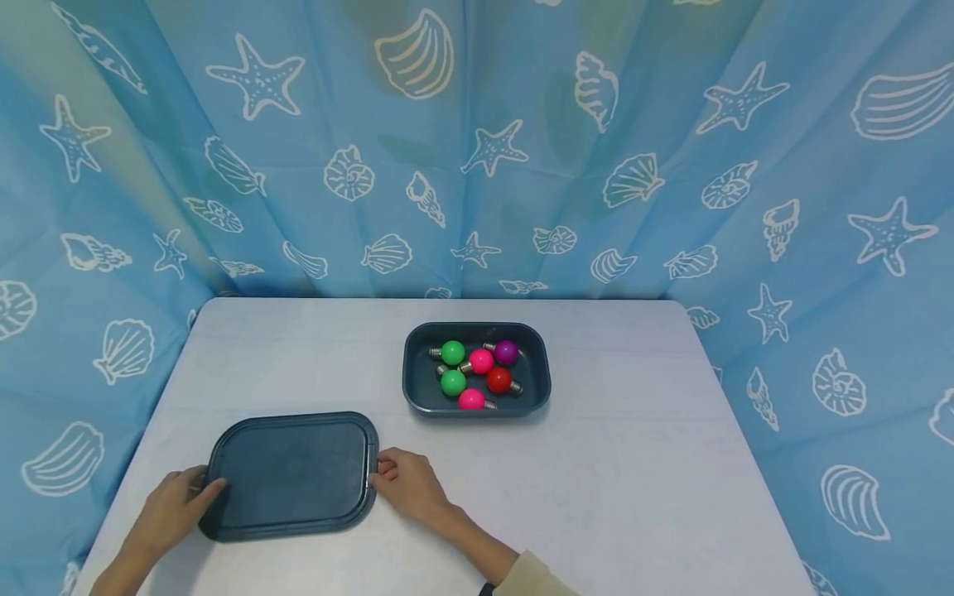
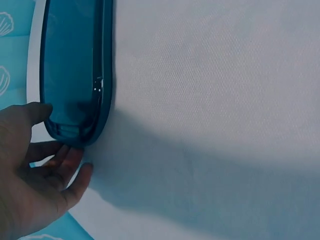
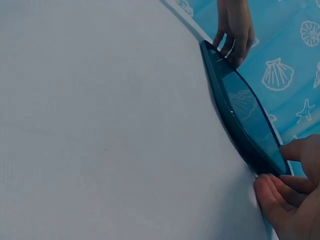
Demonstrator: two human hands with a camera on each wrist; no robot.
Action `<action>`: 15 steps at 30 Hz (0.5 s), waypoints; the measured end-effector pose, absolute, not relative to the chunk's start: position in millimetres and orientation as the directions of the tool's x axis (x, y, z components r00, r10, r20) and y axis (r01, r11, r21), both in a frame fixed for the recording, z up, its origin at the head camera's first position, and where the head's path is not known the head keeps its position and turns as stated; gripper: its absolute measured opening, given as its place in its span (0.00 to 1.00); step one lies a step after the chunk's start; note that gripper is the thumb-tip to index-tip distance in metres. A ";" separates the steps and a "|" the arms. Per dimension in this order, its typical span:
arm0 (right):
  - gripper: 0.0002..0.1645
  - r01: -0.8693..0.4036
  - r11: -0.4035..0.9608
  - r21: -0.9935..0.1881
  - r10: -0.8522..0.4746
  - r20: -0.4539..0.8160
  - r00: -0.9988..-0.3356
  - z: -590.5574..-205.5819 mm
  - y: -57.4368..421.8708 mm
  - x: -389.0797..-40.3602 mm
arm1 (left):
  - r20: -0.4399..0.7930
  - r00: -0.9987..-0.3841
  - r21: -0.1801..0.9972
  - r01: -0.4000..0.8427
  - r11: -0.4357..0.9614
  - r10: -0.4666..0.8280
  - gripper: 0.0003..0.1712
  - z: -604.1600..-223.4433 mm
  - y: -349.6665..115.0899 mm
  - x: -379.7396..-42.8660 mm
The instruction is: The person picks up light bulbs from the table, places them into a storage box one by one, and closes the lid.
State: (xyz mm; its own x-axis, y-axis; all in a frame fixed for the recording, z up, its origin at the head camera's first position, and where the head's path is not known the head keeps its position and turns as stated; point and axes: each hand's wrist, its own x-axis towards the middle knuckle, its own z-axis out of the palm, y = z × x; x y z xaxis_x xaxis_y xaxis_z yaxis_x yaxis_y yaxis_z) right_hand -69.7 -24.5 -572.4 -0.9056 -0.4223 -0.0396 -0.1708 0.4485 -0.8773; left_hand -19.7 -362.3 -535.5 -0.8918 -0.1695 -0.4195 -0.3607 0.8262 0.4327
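A dark blue-grey rectangular lid (image 1: 294, 472) with rounded corners lies flat and low over the left front of the table. My left hand (image 1: 170, 507) grips its left end, the thumb over the top and the fingers at the outer edge. At the opposite end my right hand (image 1: 411, 484) pinches the rim between thumb and fingers. In the left wrist view the lid's corner (image 2: 70, 127) sits between the left thumb and fingers. The right wrist view shows the lid (image 3: 245, 107) edge-on, held at both ends.
Toward the back middle stands a dark container (image 1: 537, 389). Inside lie small coloured bulbs with metal screw bases: two green (image 1: 453, 353), two pink (image 1: 481, 361), one red (image 1: 498, 379) and one purple (image 1: 506, 352). A blue shell-patterned curtain (image 1: 477, 207) surrounds the white table (image 1: 633, 463).
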 end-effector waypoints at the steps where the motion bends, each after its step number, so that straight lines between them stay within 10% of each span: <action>1: 0.15 -0.166 0.438 -0.883 -0.417 -0.036 -0.908 -572.5 -24.7 -69.0 | -0.421 -0.890 0.434 -0.369 0.822 -0.177 0.38 -535.1 -362.7 -19.3; 15: 0.17 -0.029 0.319 -0.947 -0.285 -0.066 -0.956 -572.9 -29.4 -65.8 | -0.275 -0.901 0.475 -0.431 0.768 -0.336 0.31 -522.6 -359.7 -14.4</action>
